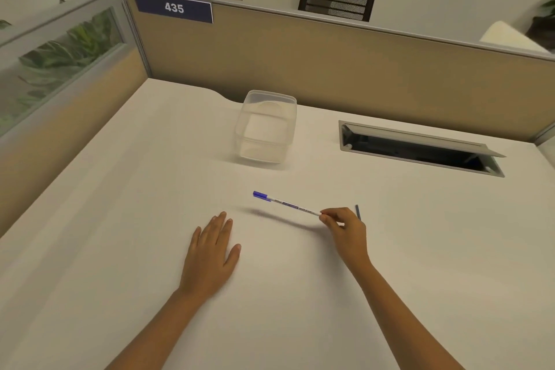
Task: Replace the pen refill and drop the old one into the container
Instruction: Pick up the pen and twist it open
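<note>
Desk (120, 219): pen (285, 204) in R hand (345, 228), refill (357, 211) half-hidden

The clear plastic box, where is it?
In the head view, the clear plastic box stands on the white desk near the back partition, left of the open cable hatch and beyond the blue-capped pen.

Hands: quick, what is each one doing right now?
Left hand: open, flat on the desk, holding nothing.
Right hand: fingers closed on one end of the pen.
</note>
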Tool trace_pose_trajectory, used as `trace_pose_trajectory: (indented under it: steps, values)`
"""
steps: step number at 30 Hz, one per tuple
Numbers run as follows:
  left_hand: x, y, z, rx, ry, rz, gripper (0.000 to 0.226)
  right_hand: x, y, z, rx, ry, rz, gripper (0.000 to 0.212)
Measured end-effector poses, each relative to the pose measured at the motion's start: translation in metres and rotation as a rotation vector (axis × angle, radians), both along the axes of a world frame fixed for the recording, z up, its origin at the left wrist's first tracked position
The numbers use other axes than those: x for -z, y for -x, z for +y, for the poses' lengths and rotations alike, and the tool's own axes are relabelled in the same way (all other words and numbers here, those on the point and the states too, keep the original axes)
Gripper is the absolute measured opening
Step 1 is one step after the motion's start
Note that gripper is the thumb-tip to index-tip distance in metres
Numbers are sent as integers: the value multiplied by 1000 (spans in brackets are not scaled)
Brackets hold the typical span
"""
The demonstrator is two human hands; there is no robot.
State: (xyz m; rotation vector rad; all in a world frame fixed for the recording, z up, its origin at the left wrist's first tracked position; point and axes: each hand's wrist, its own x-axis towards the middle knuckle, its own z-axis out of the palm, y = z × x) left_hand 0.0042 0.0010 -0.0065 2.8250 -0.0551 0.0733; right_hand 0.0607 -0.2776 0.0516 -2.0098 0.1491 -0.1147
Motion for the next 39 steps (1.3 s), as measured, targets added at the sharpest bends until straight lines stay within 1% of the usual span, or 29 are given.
trace_pose_trajectory:
  steps: [2,3,4,6,7,9,10,11,12,14,17,19,21,22,25,27,28,30,35,37,39]
  values:
    - [-6,-3,-8,-43,139,3,60,-9,11,0,0,-8,-34,11]
    - [-12,-5,-15,-53,242,-7,58,-14,16,0,4,-13,-51,12]
    - [-22,-7,-26,-48,384,5,53,-18,20,0,6,-21,-67,12]
    - [-50,-12,-53,-16,751,106,41,-27,27,2,-3,-29,-102,12]
    - [-65,-15,-68,-31,945,178,36,-30,30,2,-13,-20,-123,12]
    - [-92,-22,-92,-142,1340,360,30,-37,33,3,-30,26,-167,12]
    - [-100,-25,-100,-202,1520,438,31,-40,33,2,-37,58,-192,11]
    - [-107,-28,-107,-250,1664,483,32,-43,34,1,-44,93,-217,10]
    - [-112,-31,-111,-287,1750,492,32,-46,34,1,-52,127,-239,9]
    - [-122,-34,-116,-328,1805,463,26,-53,34,-1,-76,184,-259,7]
    - [-132,-35,-121,-357,1786,420,17,-60,32,-5,-165,325,-217,6]
    - [-136,-36,-121,-358,1759,412,17,-63,31,-7,-241,500,-223,15]
    - [-139,-36,-120,-355,1745,411,19,-65,30,-8,-281,671,-293,31]
    - [-141,-36,-119,-357,1750,411,19,-67,29,-7,-293,725,-312,35]
    - [-147,-38,-118,-371,1784,401,20,-73,27,-3,-356,793,-321,31]
    - [-151,-40,-118,-369,1801,396,22,-76,28,3,-372,827,-375,35]
    - [-152,-41,-117,-366,1814,396,21,-78,30,6,-357,807,-389,37]
    - [-156,-43,-116,-354,1848,395,17,-81,31,12,-314,674,-331,37]
    - [-165,-51,-108,-248,1832,344,19,-98,37,36,-182,85,-1,37]
    - [-167,-53,-105,-186,1833,332,19,-104,39,38,-131,-280,215,38]
    - [-170,-54,-102,-102,1832,310,19,-111,33,34,-118,-844,587,38]
